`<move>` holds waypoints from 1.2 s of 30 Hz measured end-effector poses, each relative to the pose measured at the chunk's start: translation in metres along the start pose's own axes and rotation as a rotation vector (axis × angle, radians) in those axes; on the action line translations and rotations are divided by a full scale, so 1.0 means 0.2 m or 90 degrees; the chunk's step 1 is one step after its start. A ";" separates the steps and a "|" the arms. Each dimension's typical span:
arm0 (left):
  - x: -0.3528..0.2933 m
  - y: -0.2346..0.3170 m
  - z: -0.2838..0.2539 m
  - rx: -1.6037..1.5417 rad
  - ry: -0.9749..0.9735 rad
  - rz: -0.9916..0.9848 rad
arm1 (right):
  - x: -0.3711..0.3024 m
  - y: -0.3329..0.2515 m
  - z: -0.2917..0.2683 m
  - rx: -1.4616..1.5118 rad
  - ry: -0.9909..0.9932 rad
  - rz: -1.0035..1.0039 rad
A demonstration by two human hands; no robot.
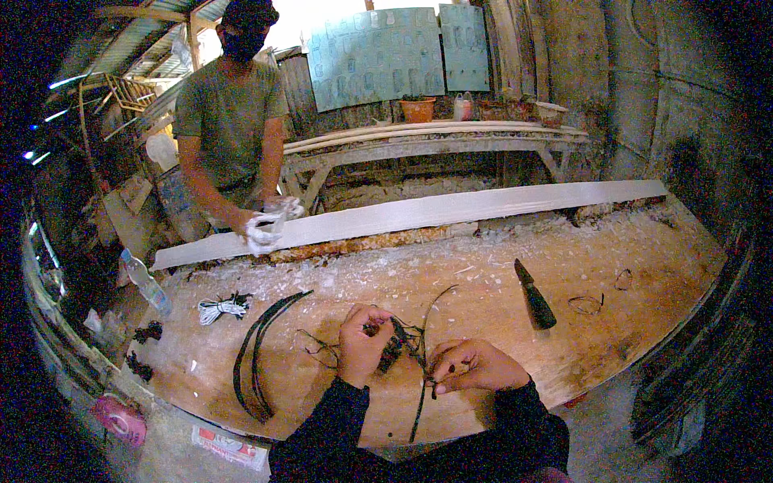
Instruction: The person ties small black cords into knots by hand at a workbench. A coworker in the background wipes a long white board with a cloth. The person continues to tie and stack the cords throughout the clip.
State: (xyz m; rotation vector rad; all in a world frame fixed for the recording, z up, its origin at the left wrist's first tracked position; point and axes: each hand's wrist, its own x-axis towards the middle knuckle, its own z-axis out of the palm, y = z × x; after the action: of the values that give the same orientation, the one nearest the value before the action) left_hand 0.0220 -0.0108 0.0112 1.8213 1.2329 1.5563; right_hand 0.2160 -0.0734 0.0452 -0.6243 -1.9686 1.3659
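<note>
My left hand [364, 344] is closed around a tangle of thin dark cord [398, 344], which hangs beside its fingers. My right hand [477, 369] pinches a part of the same dark strands, close to a long thin strip [417, 409] that runs down toward the near table edge. Both hands are just above the wooden table [483, 282]. To the left of my left hand lie a small loose loop of cord [319, 348] and several long, curved black strips [253, 354]. Exactly what sits inside my fingers is partly hidden.
A dark, pointed, knife-like tool [535, 298] lies right, near thin wire loops [586, 304]. A cord bundle [224, 308] and clear bottle [145, 280] are left. Across the table, a person [233, 121] with whitened hands stands by a long white board [451, 213].
</note>
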 end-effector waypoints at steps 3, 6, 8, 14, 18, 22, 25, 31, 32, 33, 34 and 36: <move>-0.02 0.04 0.00 0.062 -0.077 0.099 | -0.01 0.01 -0.01 0.003 0.048 0.034; -0.02 0.04 0.01 0.020 -0.186 0.063 | -0.01 0.03 0.01 0.019 0.165 0.048; -0.03 0.04 0.02 -0.036 -0.227 0.078 | 0.00 0.06 0.02 0.065 0.249 0.040; -0.08 0.06 0.03 -0.282 -0.471 -0.022 | 0.04 0.11 -0.01 0.037 0.523 -0.032; -0.10 0.05 0.04 -0.352 -0.652 0.080 | 0.05 0.10 -0.02 -0.037 0.744 -0.140; -0.08 0.02 0.02 -0.319 -0.569 -0.041 | 0.03 0.08 -0.01 0.019 0.716 -0.085; -0.06 0.02 0.01 -0.277 -0.410 -0.077 | 0.04 0.09 -0.01 -0.100 0.712 -0.127; -0.01 0.02 0.00 -0.261 -0.090 -0.161 | 0.03 0.08 -0.01 -0.185 0.652 -0.102; 0.00 0.01 -0.01 -0.273 -0.070 -0.232 | 0.02 0.08 -0.01 -0.189 0.612 -0.090; 0.00 0.00 -0.01 -0.263 -0.045 -0.205 | 0.02 0.07 0.00 -0.104 0.539 -0.086; 0.01 -0.02 0.00 -0.253 -0.021 -0.177 | 0.02 0.06 0.00 -0.020 0.465 -0.083; 0.02 -0.05 0.00 -0.214 0.011 -0.102 | 0.00 0.04 -0.01 0.082 0.272 -0.072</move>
State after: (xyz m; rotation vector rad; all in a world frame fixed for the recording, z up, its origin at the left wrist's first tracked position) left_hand 0.0192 -0.0015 0.0051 1.4636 1.0236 1.5811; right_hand 0.2169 -0.0692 0.0379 -0.6705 -1.5387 1.1666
